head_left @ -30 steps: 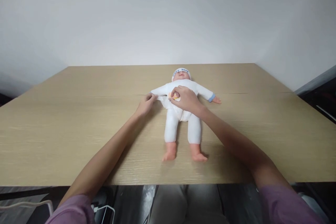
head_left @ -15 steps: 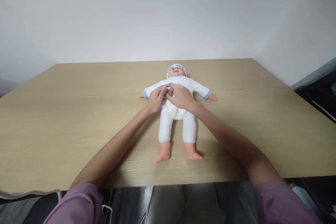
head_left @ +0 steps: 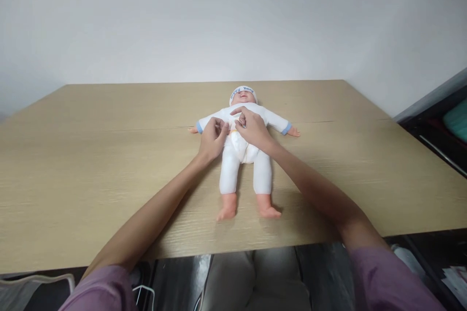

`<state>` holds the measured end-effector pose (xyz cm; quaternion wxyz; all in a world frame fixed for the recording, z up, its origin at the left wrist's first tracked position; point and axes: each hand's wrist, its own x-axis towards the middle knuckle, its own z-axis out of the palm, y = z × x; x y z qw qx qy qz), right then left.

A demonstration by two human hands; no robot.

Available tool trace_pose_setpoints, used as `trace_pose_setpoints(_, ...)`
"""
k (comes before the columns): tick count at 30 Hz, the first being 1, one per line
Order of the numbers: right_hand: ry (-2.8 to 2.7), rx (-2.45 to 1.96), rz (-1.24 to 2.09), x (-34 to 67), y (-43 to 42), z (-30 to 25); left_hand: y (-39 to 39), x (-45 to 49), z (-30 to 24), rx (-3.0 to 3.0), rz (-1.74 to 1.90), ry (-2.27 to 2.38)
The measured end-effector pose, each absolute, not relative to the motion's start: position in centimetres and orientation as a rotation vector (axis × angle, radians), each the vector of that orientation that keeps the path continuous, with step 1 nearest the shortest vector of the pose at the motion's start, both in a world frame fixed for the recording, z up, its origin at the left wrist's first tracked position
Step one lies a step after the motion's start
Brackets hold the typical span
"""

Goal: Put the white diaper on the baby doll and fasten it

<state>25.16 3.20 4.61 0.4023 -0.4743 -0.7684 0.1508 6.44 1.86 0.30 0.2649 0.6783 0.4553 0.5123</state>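
A baby doll (head_left: pixel 227 175) lies on its back, head away from me, in a white suit with blue cuffs. Around its hips is a white diaper (head_left: pixel 240 146), with a bit of orange at the waist. My left hand (head_left: pixel 212 138) is closed at the diaper's left side, its fingers curled and pinching the edge. Over the belly, my right hand (head_left: pixel 251 129) has thumb and fingers pinched at the diaper's waist, the index finger stretched out above. Both hands partly hide the waist edge.
The wooden table (head_left: pixel 109 170) carries the doll and meets a pale wall (head_left: pixel 204 19) behind. A dark open compartment (head_left: pixel 438 126) with a teal item stands at the right. Papers (head_left: pixel 456 279) lie low at the right.
My hands, which were together at the doll's waist, have moved apart a little. More of the diaper's front and the orange bit now show. The view has shifted slightly.
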Motion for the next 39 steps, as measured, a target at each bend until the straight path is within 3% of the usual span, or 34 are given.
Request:
trace_pose_setpoints(4, -1.902, -1.045, 0.266, 25.4, 0.8, 5.8, -1.6, 6.2, 2.0, 2.097, 1.466, 1.292)
trace_pose_setpoints(7, -1.905, -0.938, 0.268, 26.2, -4.0, 6.5, -5.3, 5.6, 3.0, 2.367, 1.307, 1.266)
trace_pose_setpoints(13, -2.154, -1.015, 0.74, 29.7, -11.6, 4.6, -9.0, 4.5, 3.0, 2.444, 0.737, 1.135)
trace_pose_setpoints(21, -2.082, -1.457, 0.462, 30.7, -9.7, 3.2, -6.6, 5.8, 1.4, 2.066, 0.888, 1.227)
trace_pose_setpoints(28, -2.147, -1.418, 0.305, 30.2, -10.6, 1.8, -6.0, 6.6, 1.4, 2.108, 0.866, 1.249)
trace_pose_setpoints(39, -2.109, -1.376, 0.317, 30.0, -11.7, 1.4, -6.4, 6.1, 0.3, 2.251, 0.95, 1.223)
